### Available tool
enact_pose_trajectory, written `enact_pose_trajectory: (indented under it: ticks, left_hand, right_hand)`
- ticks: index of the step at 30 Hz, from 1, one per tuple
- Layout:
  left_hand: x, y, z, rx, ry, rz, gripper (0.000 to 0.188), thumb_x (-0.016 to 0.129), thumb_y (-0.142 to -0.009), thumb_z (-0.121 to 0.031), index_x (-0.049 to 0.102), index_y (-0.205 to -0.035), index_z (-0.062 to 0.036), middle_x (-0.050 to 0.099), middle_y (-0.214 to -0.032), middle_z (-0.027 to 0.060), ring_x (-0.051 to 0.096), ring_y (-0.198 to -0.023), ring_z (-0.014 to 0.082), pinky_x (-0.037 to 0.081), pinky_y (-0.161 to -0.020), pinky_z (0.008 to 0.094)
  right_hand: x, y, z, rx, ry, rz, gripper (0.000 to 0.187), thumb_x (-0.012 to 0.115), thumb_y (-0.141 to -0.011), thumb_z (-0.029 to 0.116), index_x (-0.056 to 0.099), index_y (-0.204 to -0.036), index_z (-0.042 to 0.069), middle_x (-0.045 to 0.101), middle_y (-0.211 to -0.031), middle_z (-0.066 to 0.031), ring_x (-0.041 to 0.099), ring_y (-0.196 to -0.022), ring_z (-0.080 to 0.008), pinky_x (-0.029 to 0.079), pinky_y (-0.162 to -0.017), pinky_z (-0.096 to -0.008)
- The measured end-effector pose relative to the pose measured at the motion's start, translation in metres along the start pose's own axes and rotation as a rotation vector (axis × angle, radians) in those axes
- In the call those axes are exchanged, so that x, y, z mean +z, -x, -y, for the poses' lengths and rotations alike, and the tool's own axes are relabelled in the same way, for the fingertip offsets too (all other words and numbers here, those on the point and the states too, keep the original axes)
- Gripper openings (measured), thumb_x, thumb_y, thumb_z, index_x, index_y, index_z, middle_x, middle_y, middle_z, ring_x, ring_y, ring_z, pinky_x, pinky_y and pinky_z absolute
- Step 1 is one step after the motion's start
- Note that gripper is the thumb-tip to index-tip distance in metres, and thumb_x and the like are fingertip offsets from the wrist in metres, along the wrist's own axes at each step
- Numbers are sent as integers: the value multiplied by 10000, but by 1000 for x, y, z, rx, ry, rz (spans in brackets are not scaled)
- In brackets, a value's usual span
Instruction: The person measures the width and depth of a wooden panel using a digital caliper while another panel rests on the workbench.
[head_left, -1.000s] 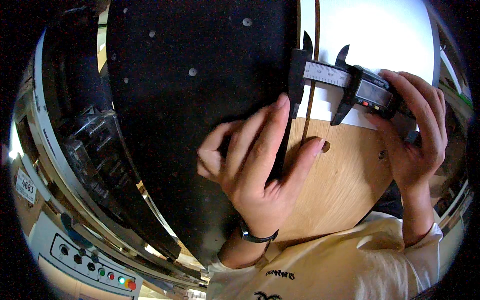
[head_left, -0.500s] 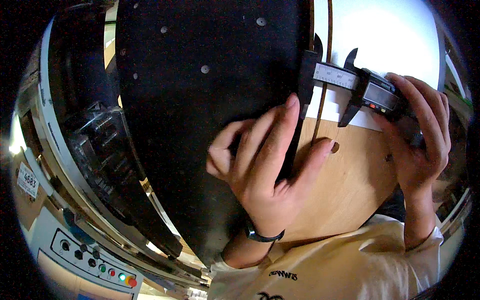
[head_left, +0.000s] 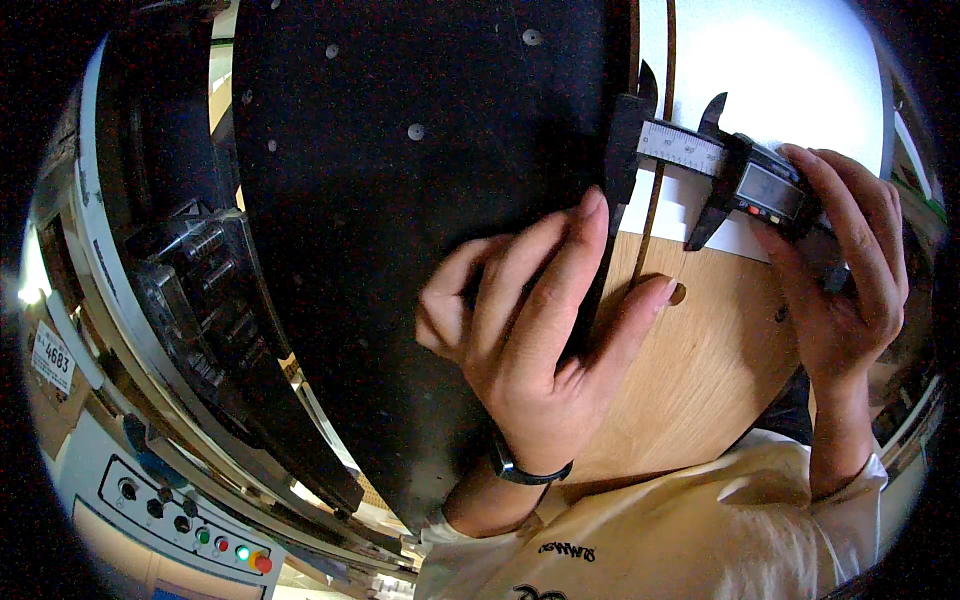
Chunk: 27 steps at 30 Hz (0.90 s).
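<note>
Spanning the left edge of a wooden panel [head_left: 710,370], a digital caliper [head_left: 770,190] is lying crosswise over the panel's white part [head_left: 790,80], its jaws standing well apart. The outer jaw is reaching down alongside the left edge, the sliding one is sitting over the white part, and the scale [head_left: 680,146] between them is crossing a narrow dark groove [head_left: 653,205]. The right hand [head_left: 855,310] is gripping the caliper's display end, fingers along its upper side, thumb below. The left hand [head_left: 540,370] is spreading over the same edge, thumb and index finger parted: the thumb is lying over bare wood just beside a dark hole [head_left: 679,294], the index fingertip is pointing toward the outer jaw, and whether it is touching I cannot tell. Leftward, the black surface [head_left: 350,230] is stretching out broadly, giving the left hand width to move, with pale round discs [head_left: 416,131] dotting it. Toward the body, a pale shirt [head_left: 700,530] is bordering the wooden panel closely, leaving less room there. Farther off at lower left, a control box [head_left: 190,550] is showing knobs [head_left: 128,488] and a lit green lamp [head_left: 243,552]
</note>
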<state>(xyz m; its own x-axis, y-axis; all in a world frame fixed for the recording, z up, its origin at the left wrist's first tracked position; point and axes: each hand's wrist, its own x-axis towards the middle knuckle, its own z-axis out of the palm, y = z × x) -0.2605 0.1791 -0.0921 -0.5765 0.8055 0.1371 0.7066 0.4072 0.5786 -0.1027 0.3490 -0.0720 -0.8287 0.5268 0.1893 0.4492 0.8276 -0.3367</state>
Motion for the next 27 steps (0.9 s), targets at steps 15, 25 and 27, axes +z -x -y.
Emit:
enact_pose_trajectory:
  ticks: [15,25,27]
  left_hand:
    - [1,1,1,-22,24,-28,606,912,-639,-210,701,-1173,-17,691,-1133,100,550,-1035,289,415,-939,402]
    - [-1,0,3,-27,16,-26,621,913,-642,-231,696,-1181,-12,666,-1085,94,552,-999,274,413,-920,394]
    - [0,0,3,-32,6,-30,619,913,-642,-236,698,-1178,-12,656,-1069,90,552,-989,269,414,-910,391]
  right_hand:
    - [-2,-8,1,-29,-61,4,544,789,-675,-62,672,-1203,1,658,-1187,-176,647,-1075,-315,527,-924,-382]
    - [-7,-14,1,-14,-28,83,555,803,-666,-56,679,-1202,18,657,-1176,-157,637,-1068,-299,527,-906,-372]
    - [-4,-14,1,-8,-53,73,554,809,-668,-49,680,-1202,22,657,-1171,-154,637,-1059,-293,530,-895,-366]
